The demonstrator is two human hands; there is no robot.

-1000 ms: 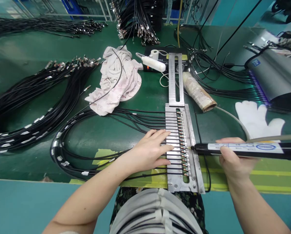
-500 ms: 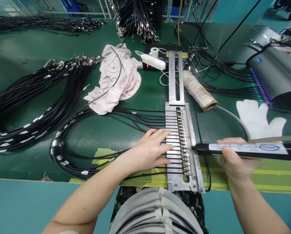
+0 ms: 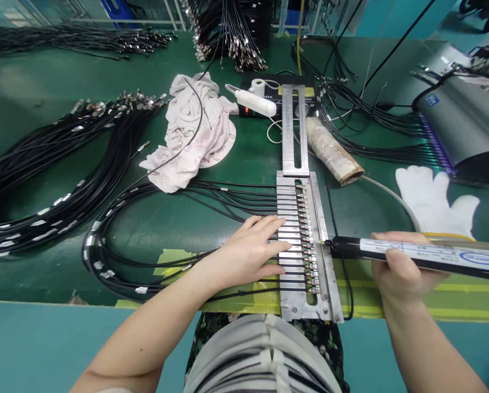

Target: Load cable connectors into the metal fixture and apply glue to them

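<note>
My left hand (image 3: pixel 250 252) lies with fingers spread over a row of black cables (image 3: pixel 94 240), its fingertips at the left edge of a metal holding fixture (image 3: pixel 294 303). The cables run side by side across the fixture, and their small metal connectors (image 3: pixel 310 267) line up along its right half. In my right hand (image 3: pixel 406 275) is a black dispensing syringe (image 3: pixel 436 255) with a white label, held nearly level. Its thin tip points left at the connectors near the row's middle; whether it touches one I cannot tell.
A crumpled cloth (image 3: pixel 195 131) lies behind the cables. Bundled cables (image 3: pixel 56 213) fill the left side. A black controller box (image 3: pixel 248 98), a wrapped tube (image 3: pixel 334 153) and a white glove (image 3: pixel 436 199) lie beyond the fixture. Cable ends enter a grey machine (image 3: pixel 465 120) with violet light.
My right hand has shifted slightly right, and the syringe's tip has moved a little away from me along the connector row. The syringe's rear has tilted toward me. My left hand stays in place.
</note>
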